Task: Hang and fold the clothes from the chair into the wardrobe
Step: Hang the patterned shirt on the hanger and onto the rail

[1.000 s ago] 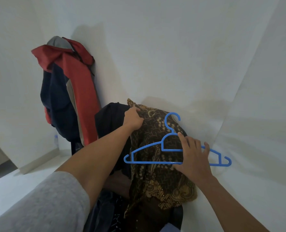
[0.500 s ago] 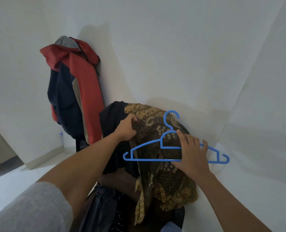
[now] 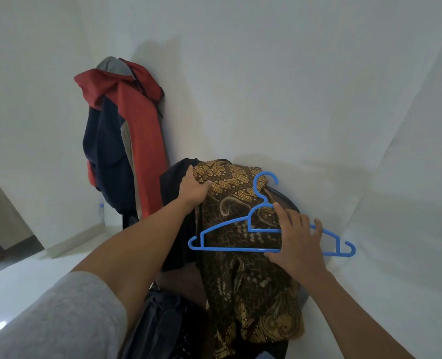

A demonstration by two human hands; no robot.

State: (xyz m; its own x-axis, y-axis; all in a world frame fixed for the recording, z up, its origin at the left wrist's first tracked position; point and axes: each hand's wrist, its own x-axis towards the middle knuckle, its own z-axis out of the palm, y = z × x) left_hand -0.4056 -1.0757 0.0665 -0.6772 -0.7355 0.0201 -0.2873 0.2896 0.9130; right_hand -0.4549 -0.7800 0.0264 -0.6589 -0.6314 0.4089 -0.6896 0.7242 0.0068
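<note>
Draping over the chair back (image 3: 288, 199), a brown batik shirt (image 3: 240, 275) lies uppermost. The left hand (image 3: 192, 189) grips its upper edge; the right hand (image 3: 296, 239) holds a blue hanger (image 3: 227, 248) before it. Next, likely: lift it clear, thread the hanger. White walls (image 3: 318, 99) crowd right; floor (image 3: 33, 275) opens left.

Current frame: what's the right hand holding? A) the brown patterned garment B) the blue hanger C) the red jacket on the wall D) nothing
B: the right hand grips the blue hanger near its middle, thumb under the bottom bar, while the left hand holds the top of the brown patterned garment.
</note>
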